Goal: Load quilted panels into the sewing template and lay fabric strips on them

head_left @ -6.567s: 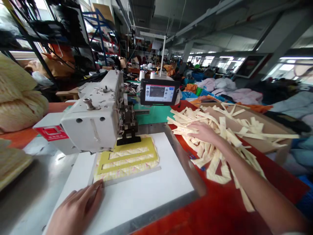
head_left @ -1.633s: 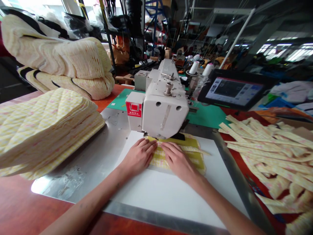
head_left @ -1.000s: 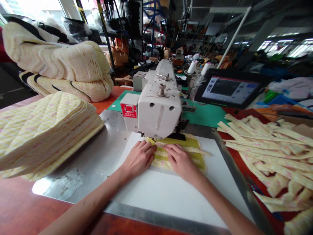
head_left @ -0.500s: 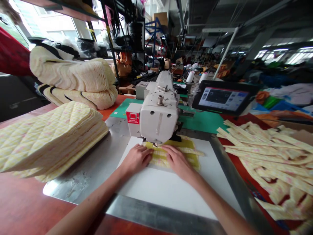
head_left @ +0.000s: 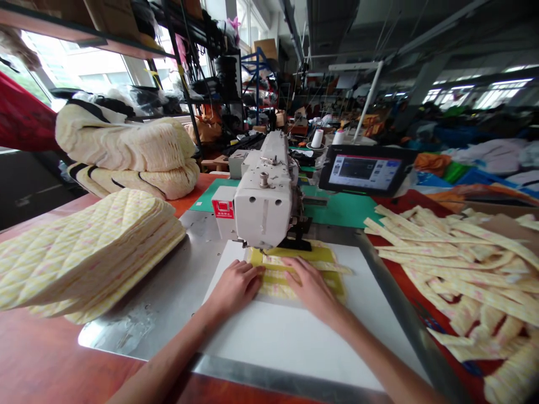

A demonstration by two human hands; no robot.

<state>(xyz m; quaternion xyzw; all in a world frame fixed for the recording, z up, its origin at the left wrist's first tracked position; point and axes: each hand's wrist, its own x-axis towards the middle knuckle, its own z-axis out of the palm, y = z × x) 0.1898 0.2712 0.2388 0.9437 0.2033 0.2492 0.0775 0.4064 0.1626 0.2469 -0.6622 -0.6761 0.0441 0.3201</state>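
Note:
Under the head of a white sewing machine (head_left: 263,219) lies a yellow-green template (head_left: 328,251) on a white sheet (head_left: 290,342). A pale yellow patterned fabric strip (head_left: 332,267) runs across the template, with more patterned fabric (head_left: 275,289) showing below it. My left hand (head_left: 238,283) rests palm down at the template's left edge, its fingers bent slightly and reaching forward. On the right, my right hand (head_left: 311,286) lies with fingers stretched over the template, the fingertips touching the strip near the needle area. Neither hand grips anything visible.
A stack of quilted yellow pieces (head_left: 96,247) stands at left, with bundled cream pieces (head_left: 130,146) behind it. Loose fabric strips (head_left: 458,269) are heaped at right. A control screen (head_left: 364,171) and thread cones (head_left: 317,138) stand beyond the machine.
The view has shifted, so the machine and screen appear farther left and slightly lower. Both hands stay on the template; my right fingertips sit slightly farther from the machine head.

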